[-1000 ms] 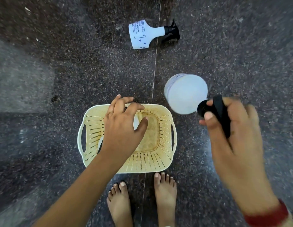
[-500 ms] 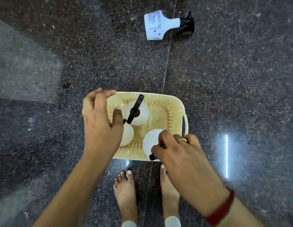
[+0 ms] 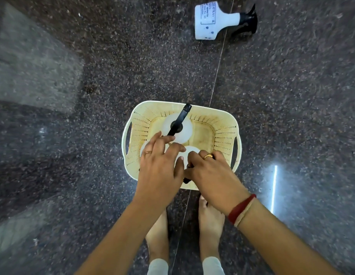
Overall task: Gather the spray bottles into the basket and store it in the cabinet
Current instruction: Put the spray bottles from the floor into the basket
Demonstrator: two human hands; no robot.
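Observation:
A cream perforated basket [image 3: 219,114] stands on the floor just in front of my feet. Three white spray bottles stand upright in it. The back bottle [image 3: 185,129] shows its black trigger head. The left bottle [image 3: 143,148] is mostly hidden under my left hand [image 3: 160,167], which lies over it with fingers spread. My right hand [image 3: 210,173] is closed around the black head of the front bottle [image 3: 192,151]. Another white spray bottle [image 3: 209,22] with a black trigger lies on its side on the floor, far beyond the basket.
The floor [image 3: 291,96] is dark speckled stone with a thin seam running from top to bottom under the basket. My bare feet [image 3: 209,225] stand right behind the basket. A paler patch lies at the left, a bright light reflection [image 3: 274,187] at the right.
My right hand brought the bottle from above the floor at the right down into the basket's front. My left hand shifted right, over the bottles.

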